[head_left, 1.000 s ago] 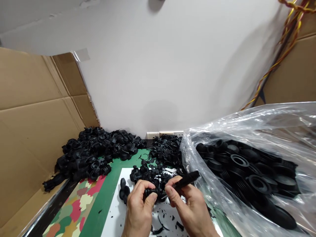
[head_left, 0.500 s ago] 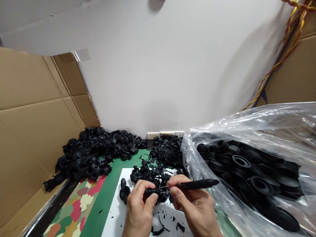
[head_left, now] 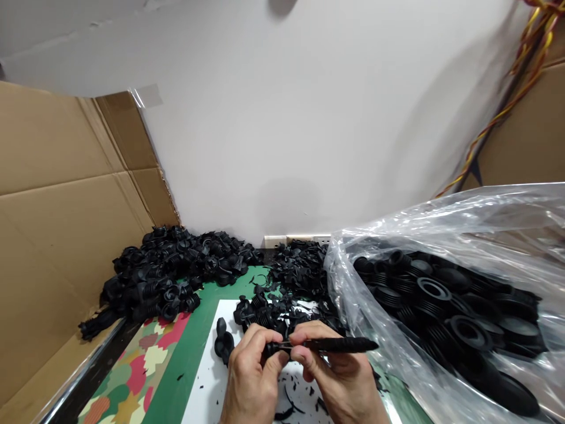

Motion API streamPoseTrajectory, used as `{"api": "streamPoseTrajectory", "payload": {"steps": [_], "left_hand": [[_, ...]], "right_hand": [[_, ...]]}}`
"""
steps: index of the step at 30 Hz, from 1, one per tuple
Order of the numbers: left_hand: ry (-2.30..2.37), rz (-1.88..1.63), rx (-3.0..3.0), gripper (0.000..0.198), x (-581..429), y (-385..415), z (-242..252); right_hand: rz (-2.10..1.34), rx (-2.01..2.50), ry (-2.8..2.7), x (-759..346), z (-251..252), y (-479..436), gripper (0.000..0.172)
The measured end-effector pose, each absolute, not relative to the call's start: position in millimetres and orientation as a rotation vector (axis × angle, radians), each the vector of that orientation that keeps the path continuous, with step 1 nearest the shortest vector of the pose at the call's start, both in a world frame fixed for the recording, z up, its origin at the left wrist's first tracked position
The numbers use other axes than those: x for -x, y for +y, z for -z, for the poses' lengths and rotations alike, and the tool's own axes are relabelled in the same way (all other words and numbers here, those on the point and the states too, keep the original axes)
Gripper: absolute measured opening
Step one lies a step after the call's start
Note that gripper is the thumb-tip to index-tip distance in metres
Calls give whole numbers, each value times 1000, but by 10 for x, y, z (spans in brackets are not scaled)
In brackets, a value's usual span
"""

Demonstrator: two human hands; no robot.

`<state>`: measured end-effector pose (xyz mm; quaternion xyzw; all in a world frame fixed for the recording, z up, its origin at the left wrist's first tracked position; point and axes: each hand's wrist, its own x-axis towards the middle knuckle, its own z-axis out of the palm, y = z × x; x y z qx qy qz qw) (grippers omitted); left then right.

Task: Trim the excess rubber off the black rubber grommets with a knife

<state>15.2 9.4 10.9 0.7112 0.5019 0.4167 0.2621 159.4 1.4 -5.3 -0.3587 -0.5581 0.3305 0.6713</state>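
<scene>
Over the white sheet [head_left: 203,377], my left hand [head_left: 253,371] pinches a small black rubber part [head_left: 271,348], mostly hidden by the fingers. My right hand [head_left: 338,368] is closed around a slim pen-like tool [head_left: 344,344] with a black handle and a thin metal tip. That tip meets the rubber part between my two thumbs; its exact shape is hidden. Just beyond my hands lie several black ribbed rubber parts [head_left: 253,312]. Another black rubber part [head_left: 223,341] rests left of my left hand. Thin black trimmings [head_left: 289,406] are scattered on the sheet.
A large heap of black ribbed parts [head_left: 176,271] stands back left by a cardboard panel [head_left: 79,235]. Black scraps [head_left: 302,268] pile against the wall. At right, a clear plastic bag [head_left: 366,335] holds many black rubber parts [head_left: 441,312]. Twisted wires [head_left: 498,118] hang upper right.
My right hand and the tool have moved slightly left, closer to my left hand. The tool's tip is now nearly covered by the fingers.
</scene>
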Motion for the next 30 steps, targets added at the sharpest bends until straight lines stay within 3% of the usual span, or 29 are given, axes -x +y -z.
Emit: {"api": "streamPoseTrajectory", "payload": {"steps": [8, 14, 16, 19, 23, 30], "left_hand": [[1396, -1111, -1917, 7, -153, 99, -124], [1268, -1109, -1916, 7, -216, 51, -79], [1273, -1101, -1890, 9, -231, 49, -84], [1320, -1110, -1791, 11, -230, 74, -100], [1311, -1159, -1670, 12, -218, 102, -99], [1253, -1183, -1514, 17, -198, 111, -43]], "right_hand": [[-649, 811, -1281, -1516, 80, -8, 13], [-177, 819, -1609, -1749, -36, 105, 16], [-29, 976, -1489, -1885, -67, 180, 13], [-232, 1054, -1326, -1962, -48, 234, 9], [-662, 969, -1140, -1849, 0, 168, 21], [-894, 804, -1060, -1735, -21, 83, 28]]}}
